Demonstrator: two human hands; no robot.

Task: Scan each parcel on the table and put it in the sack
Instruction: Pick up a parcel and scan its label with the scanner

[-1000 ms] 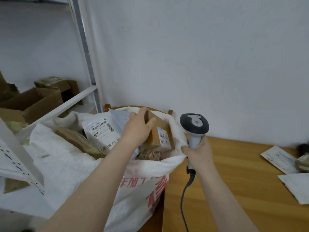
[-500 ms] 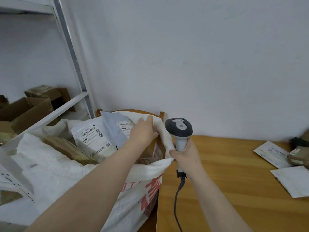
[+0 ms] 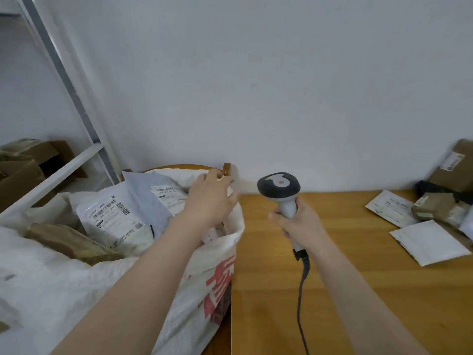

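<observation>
Sack [image 3: 210,278]: white woven material with red printed characters, set at the lower left of the frame against the left edge of the worktop, mouth open upward.

Worktop [image 3: 358,290]: light wood, occupying the lower right of the frame and backed by a plain white wall.

Shelf frame [image 3: 64,73]: grey metal, seen at the upper left; brown cardboard boxes [image 3: 23,172] are stored on it at the left edge.

Parcels inside the sack: one white mailer [image 3: 112,221] with barcode labels, one grey mailer [image 3: 153,198] propped behind it, and one brown wrapped parcel [image 3: 69,242] lying at the left.

Parcels on the worktop, grouped at the right edge of the frame and well apart from the sack: one brown box [image 3: 453,167] leaned against the wall, one brown padded parcel [image 3: 437,208] below it, one labelled white envelope [image 3: 389,207] and one blank white envelope [image 3: 430,242], both laid flat.

Left hand [image 3: 210,201]: held palm down over the sack mouth, left of frame centre, fingers loosely extended toward the far rim and thumb spread to the right. The hand is blurred, and whether the fingertips hold the rim cannot be told.

Right hand [image 3: 299,224]: wrapped around the handle of the scanner, above the worktop just right of the sack.

Scanner [image 3: 279,187]: grey and white, held upright near frame centre, dark head uppermost.

Cable [image 3: 302,303]: dark, hung from the scanner handle toward the bottom edge.

Chair back [image 3: 226,169]: brown wood, partly seen behind the sack rim.
</observation>
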